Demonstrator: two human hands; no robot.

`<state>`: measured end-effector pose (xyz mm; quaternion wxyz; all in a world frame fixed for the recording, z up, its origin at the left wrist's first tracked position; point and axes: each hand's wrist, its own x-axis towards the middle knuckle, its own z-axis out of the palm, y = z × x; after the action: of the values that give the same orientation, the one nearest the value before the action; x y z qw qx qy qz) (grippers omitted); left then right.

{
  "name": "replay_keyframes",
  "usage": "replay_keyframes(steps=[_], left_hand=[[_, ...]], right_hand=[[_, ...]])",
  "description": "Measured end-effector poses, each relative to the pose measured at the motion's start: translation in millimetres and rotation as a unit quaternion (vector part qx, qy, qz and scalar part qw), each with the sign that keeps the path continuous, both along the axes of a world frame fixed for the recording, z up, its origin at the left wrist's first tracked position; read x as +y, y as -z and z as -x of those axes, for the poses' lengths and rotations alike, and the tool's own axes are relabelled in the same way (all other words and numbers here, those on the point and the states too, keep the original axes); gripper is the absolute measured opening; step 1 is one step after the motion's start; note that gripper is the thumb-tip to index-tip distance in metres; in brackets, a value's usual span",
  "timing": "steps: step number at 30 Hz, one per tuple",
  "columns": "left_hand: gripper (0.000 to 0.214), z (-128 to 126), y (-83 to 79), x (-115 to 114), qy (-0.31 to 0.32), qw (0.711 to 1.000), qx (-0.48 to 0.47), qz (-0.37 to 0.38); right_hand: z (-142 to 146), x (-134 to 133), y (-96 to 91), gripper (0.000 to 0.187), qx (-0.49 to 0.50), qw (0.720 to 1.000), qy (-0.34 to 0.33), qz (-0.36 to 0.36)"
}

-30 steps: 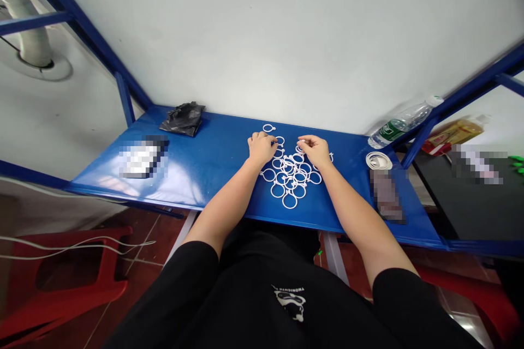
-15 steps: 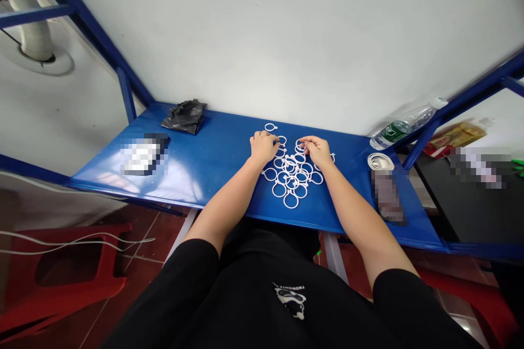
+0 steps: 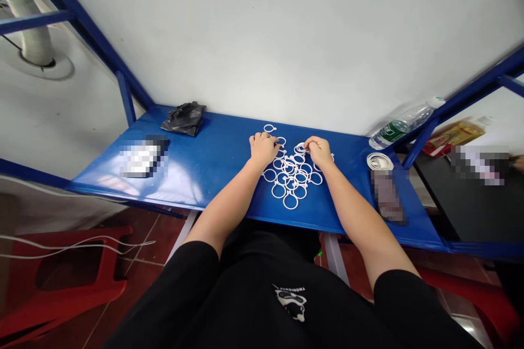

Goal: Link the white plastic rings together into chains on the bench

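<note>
Thin white rings [image 3: 290, 168], round and open, each with a small knob on its rim, overlap in a loose heap on the blue table [image 3: 221, 147], between the forearms. The right hand [image 3: 319, 150] bunches its fingertips at the far rings; the left hand [image 3: 263, 148] curls loosely beside others. I cannot tell whether either grips one.

A crumpled black plastic bag [image 3: 184, 119] lies on the blue worktop [image 3: 223, 158] near the pale wall [image 3: 262, 38]; toward the other end, a green-labelled clear plastic bottle [image 3: 399, 127] is near a coiled white cable [image 3: 380, 162], while a red plastic stool [image 3: 73, 302] stands on red floor tiles [image 3: 143, 278]
</note>
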<state>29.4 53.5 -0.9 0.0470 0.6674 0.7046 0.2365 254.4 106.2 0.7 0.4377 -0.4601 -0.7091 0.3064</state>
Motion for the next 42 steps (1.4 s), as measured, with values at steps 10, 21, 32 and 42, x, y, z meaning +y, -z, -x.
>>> replay_keyframes(steps=[10,21,32,42], left_hand=[[0.029,-4,1.3,0,-0.010,0.999,0.047,0.018],[0.033,0,0.5,0,0.012,0.998,0.040,0.041],[0.031,-15,-14.2,-7,0.084,0.995,-0.015,-0.056],[0.033,-25,-15.0,-13,0.167,0.980,0.015,-0.104]], right_hand=[[-1,-9,4.5,0.025,-0.042,0.999,-0.018,0.026],[4,-9,8.7,0.026,-0.176,0.980,-0.060,-0.070],[6,-16,3.7,0.029,-0.099,0.993,-0.047,-0.030],[6,-20,-2.5,0.023,-0.083,0.991,-0.076,-0.073]])
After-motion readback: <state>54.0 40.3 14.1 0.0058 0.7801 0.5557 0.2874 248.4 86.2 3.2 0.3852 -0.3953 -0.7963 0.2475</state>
